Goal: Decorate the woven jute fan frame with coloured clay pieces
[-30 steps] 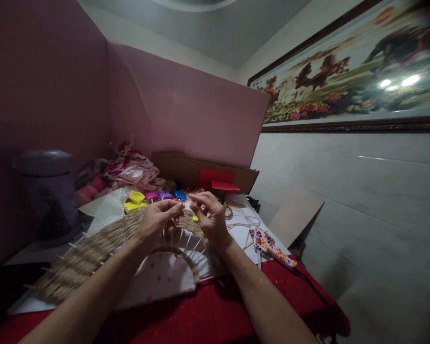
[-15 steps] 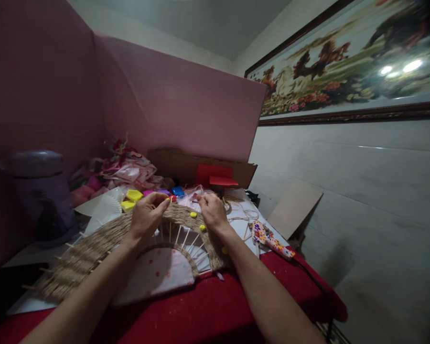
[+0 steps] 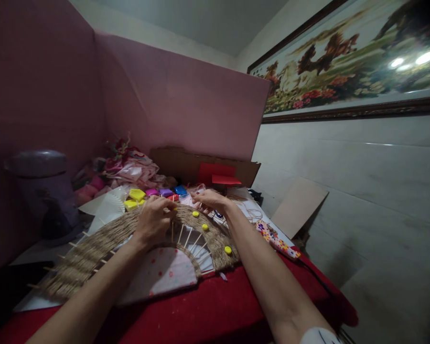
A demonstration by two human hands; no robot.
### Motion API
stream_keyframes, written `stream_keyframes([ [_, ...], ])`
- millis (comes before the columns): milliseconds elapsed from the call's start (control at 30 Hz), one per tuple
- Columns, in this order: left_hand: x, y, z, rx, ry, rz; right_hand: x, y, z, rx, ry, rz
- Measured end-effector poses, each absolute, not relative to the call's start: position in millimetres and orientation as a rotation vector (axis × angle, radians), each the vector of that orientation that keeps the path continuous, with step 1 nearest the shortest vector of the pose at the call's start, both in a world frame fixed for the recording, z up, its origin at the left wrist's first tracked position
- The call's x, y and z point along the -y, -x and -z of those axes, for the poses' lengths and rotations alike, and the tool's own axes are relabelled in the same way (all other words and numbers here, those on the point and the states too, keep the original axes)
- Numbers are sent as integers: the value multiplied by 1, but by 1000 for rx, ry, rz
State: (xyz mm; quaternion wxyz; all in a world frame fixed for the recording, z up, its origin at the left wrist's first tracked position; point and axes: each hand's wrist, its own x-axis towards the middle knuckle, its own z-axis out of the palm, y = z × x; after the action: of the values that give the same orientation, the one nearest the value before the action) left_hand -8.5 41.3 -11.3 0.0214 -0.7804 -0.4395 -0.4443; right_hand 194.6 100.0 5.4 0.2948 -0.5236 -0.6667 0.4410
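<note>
A half-round fan (image 3: 96,246) woven of brown twine over thin sticks lies on the table. Yellow clay dots (image 3: 205,227) sit along the right part of its twine band. At the top of the band, my left hand (image 3: 155,220) has its fingers pinched at a small yellow clay piece (image 3: 175,208), mostly covered by the fingertips. My right hand (image 3: 212,200) hovers just beyond the band's upper edge, fingers apart and pointing left, with nothing visible in them. White cloth with red spots (image 3: 165,272) fills the fan's inner half-circle.
Yellow packets (image 3: 136,194) and a blue packet (image 3: 180,190) lie behind the fan, near a heap of pink fabric (image 3: 136,169). A flower-patterned glue gun (image 3: 277,241) rests at right on the red tablecloth (image 3: 218,310). A large purple container (image 3: 43,196) stands at left.
My left hand has shifted slightly right and lower, with its fingers down on the band. My right hand's fingers have loosened and stretched leftward, and its forearm has uncovered a yellow dot.
</note>
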Motion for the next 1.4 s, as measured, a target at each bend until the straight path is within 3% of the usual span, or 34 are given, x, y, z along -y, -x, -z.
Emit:
stream_keyframes([
  [367, -44, 10, 15, 1316, 2402, 1313, -106, -200, 6, 1790, 1211, -1441],
  [1400, -48, 12, 17, 1274, 2423, 1183, -106, -203, 10, 1712, 1208, -1434],
])
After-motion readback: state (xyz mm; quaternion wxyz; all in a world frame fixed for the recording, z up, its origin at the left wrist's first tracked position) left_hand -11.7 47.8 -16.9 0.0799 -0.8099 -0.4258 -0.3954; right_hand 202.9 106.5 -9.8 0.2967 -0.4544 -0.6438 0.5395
